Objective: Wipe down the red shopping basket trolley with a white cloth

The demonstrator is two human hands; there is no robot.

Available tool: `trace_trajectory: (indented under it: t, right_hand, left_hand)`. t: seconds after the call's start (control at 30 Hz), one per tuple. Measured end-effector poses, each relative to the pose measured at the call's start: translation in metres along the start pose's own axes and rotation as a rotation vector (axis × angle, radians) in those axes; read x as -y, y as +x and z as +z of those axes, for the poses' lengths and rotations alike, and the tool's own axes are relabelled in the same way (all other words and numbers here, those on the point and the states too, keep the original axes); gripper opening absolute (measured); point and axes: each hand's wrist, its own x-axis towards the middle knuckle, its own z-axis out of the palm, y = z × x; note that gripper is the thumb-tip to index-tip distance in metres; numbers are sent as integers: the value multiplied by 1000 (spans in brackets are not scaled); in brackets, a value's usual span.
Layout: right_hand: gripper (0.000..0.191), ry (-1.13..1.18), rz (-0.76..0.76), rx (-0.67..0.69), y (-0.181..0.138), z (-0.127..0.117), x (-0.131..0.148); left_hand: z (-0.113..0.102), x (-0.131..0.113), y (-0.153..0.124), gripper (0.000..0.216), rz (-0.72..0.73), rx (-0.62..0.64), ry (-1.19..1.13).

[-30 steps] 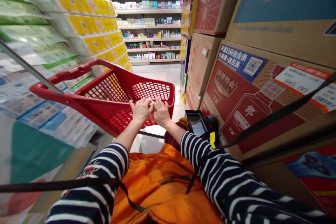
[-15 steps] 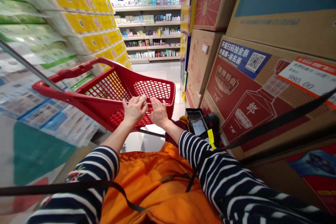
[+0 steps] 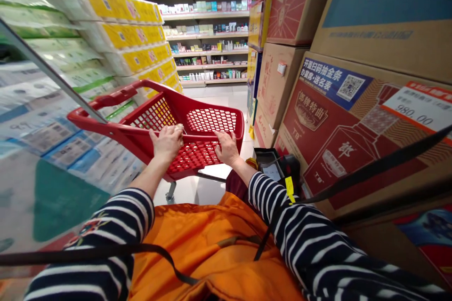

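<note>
A red plastic shopping cart [image 3: 197,155] with latticed walls stands turned sideways in front of me. My left hand [image 3: 167,143] lies over the middle of its near rim, fingers curled across the edge. Something small and pale shows at those fingertips, too little to name. Farther right, near the corner of the basket, my right hand [image 3: 228,148] grips the same rim with the fingers bent over and the thumb on the near side. The cart's red handle [image 3: 116,96] is at the left, away from both hands. Little of the basket floor can be seen.
Yellow-and-white tissue packs [image 3: 130,35] are stacked along the left. Tall cardboard boxes [image 3: 318,131] line the right side, close to my right arm. Shelves of cosmetics [image 3: 208,37] stand ahead beyond the tiled floor. A black open case [image 3: 270,162] sits low beside the boxes.
My hands have moved apart along the rim, the left one leftward and the right one slightly rightward. The cart appears a little farther right in view, and a wheel now shows below it.
</note>
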Motion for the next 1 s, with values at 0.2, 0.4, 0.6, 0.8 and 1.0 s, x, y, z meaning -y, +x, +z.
trace_trajectory:
  t: [0.2, 0.4, 0.6, 0.8, 1.0]
  right_hand:
    - [51, -57, -38, 49, 1, 6, 18]
    - [50, -36, -120, 75, -1, 2, 4]
    - [50, -36, -107, 73, 0, -1, 6]
    - [51, -31, -78, 32, 0, 3, 13]
    - [50, -48, -49, -36, -4, 4, -1]
  left_hand:
    - [8, -39, -5, 40, 155, -18, -35]
    - [-14, 35, 1, 40, 100, -59, 76]
    - [-30, 80, 2, 40, 12, -138, 123]
    - [1, 19, -4, 40, 136, -116, 46]
    - [-17, 47, 1, 41, 140, -95, 72]
